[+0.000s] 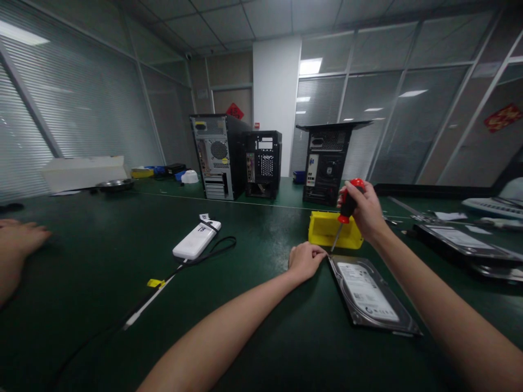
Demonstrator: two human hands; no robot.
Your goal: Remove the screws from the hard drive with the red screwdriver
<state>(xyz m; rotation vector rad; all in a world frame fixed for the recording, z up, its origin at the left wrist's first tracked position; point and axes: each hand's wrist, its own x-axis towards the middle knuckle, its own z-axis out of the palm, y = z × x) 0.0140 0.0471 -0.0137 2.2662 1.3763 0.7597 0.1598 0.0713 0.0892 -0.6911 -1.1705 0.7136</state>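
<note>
A hard drive (pixel 365 291) with a white label lies flat on the green table, in front of a yellow plastic bin (pixel 322 228). My right hand (pixel 365 209) grips a red and black screwdriver (pixel 348 207) by its handle, the shaft slanting down to the drive's far left corner. At that same corner my left hand (pixel 305 260) rests on the table, thumb and finger pinched together near the screwdriver's tip. Whatever sits between those fingertips is too small to make out.
Three computer cases (pixel 216 158) stand at the back. Left of centre lies a white power bank (pixel 197 239) with a black cable. More hard drives (pixel 461 239) are stacked at the right. Another person's hand (pixel 24 237) rests at the left edge.
</note>
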